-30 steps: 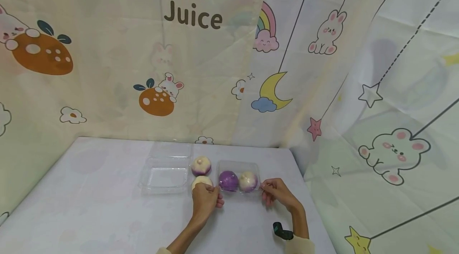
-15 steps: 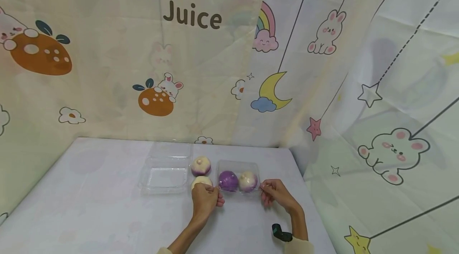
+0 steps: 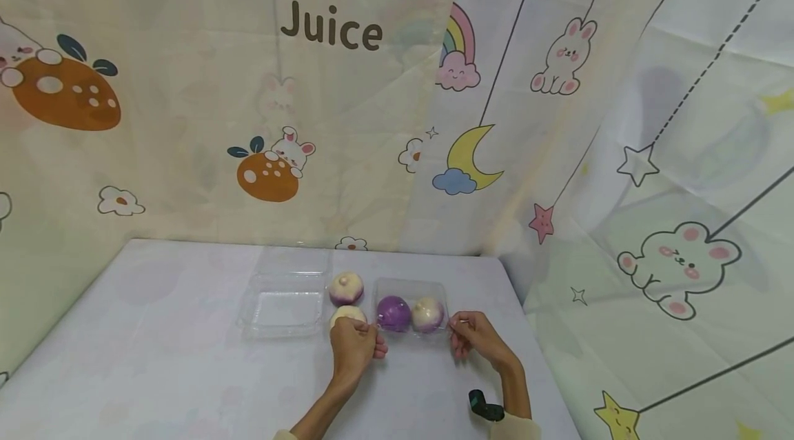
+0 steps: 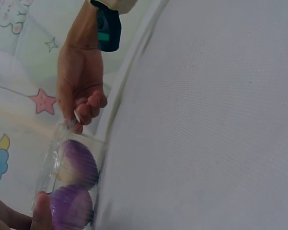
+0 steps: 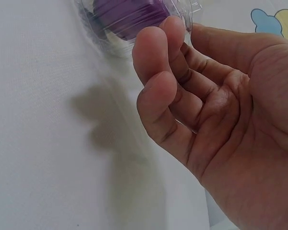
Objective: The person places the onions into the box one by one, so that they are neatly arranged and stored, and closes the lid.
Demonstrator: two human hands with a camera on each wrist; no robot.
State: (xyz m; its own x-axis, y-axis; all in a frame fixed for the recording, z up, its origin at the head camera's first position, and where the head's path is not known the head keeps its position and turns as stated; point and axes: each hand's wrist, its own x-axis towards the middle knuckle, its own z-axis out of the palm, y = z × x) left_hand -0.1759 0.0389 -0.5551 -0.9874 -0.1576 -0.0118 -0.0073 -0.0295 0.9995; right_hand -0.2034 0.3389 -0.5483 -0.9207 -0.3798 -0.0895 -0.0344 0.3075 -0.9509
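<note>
A clear plastic clamshell box (image 3: 409, 286) holds two round, turnip-like vegetables, one showing mostly purple (image 3: 393, 314) and the other mostly cream (image 3: 427, 315). Its lid looks folded down over them. At its near left corner, my left hand (image 3: 355, 349) pinches the edge between thumb and fingers. My right hand (image 3: 482, 338) pinches the near right corner; the right wrist view shows its other fingers (image 5: 155, 96) loosely curled below. Left of the box sit two more such vegetables, one whole in view (image 3: 346, 288), the other (image 3: 347, 314) partly hidden behind my left hand.
Another clear clamshell box (image 3: 287, 312) lies open on the white table (image 3: 186, 357), left of the loose vegetables. Printed cloth (image 3: 347, 95) hangs behind the table and along its right side. A dark wrist device (image 3: 486, 406) sits at the right forearm.
Both hands stay at the box corners with almost no movement. The whole head view has drifted slightly.
</note>
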